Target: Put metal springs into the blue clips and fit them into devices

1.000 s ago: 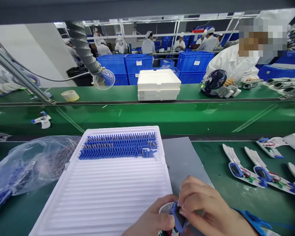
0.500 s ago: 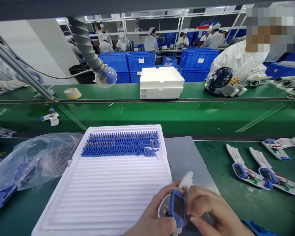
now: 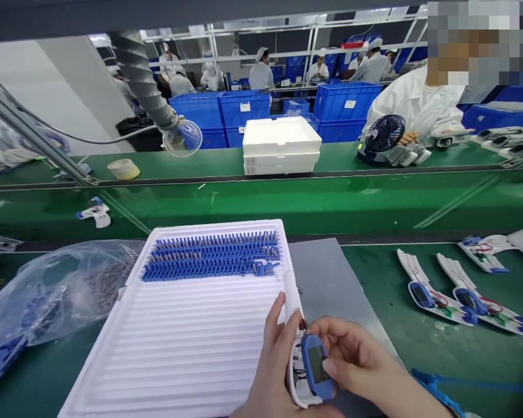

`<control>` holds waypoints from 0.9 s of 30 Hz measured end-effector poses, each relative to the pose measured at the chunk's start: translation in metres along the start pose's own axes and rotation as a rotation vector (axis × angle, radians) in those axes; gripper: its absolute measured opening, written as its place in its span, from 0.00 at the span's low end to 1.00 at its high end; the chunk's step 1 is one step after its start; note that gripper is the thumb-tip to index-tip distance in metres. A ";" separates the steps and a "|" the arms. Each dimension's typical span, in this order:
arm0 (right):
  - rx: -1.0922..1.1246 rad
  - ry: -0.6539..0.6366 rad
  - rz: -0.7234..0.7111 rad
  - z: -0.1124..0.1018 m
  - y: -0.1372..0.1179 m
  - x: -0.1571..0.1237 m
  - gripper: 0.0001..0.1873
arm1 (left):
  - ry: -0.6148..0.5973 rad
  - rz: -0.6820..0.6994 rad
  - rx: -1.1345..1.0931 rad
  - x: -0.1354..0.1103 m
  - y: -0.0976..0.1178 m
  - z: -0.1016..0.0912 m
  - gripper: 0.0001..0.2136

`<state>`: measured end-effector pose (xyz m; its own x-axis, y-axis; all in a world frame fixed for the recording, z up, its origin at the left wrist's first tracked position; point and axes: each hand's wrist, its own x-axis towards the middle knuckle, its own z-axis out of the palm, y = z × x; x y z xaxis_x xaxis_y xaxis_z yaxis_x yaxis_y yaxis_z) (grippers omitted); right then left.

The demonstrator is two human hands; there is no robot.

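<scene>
My left hand (image 3: 273, 363) is wrapped around a white gun-shaped device housing (image 3: 293, 293), its handle pointing away from me over the tray's right edge. Wires and inner parts show in the open lower end. My right hand (image 3: 353, 357) pinches a blue-framed display (image 3: 317, 364) between thumb and fingers, tilted at the housing's right side. Whether the display is seated cannot be seen. Beneath and to the left lies a white ribbed tray (image 3: 187, 337), with rows of small blue parts with springs (image 3: 213, 255) at its far end.
Open white housings with blue displays (image 3: 440, 296) lie at right. A clear bag of metal parts (image 3: 91, 278) lies at left. A grey sheet (image 3: 320, 267) is beside the tray. Across the green barrier (image 3: 261, 200) are white boxes (image 3: 282, 145), a small fan (image 3: 383, 133) and a co-worker (image 3: 414, 98).
The housing has turned so its handle lies along my left fingers. My right hand has shifted from the handle area to the display, and my left thumb has come off it.
</scene>
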<state>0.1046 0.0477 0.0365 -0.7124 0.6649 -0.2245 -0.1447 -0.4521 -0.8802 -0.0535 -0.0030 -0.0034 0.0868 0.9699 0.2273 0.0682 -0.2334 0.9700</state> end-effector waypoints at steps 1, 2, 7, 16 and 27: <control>-0.005 0.016 0.010 0.002 -0.001 0.000 0.19 | -0.011 0.006 0.018 0.000 0.000 -0.001 0.50; -0.015 0.030 0.014 0.005 -0.001 -0.001 0.18 | -0.016 0.003 0.031 0.000 0.001 -0.001 0.49; -0.072 0.028 0.038 0.014 -0.006 0.000 0.15 | 0.042 -0.042 0.073 -0.002 0.008 0.000 0.46; -0.285 0.006 0.108 0.020 -0.019 0.000 0.12 | 0.056 0.036 0.322 -0.004 0.010 0.012 0.47; 0.016 0.050 0.051 0.028 0.002 0.002 0.21 | 0.070 -0.131 -0.042 -0.004 0.023 0.005 0.39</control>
<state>0.0839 0.0317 0.0460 -0.6841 0.6695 -0.2895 -0.1202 -0.4949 -0.8606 -0.0471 -0.0124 0.0174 0.0106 0.9947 0.1024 0.0329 -0.1027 0.9942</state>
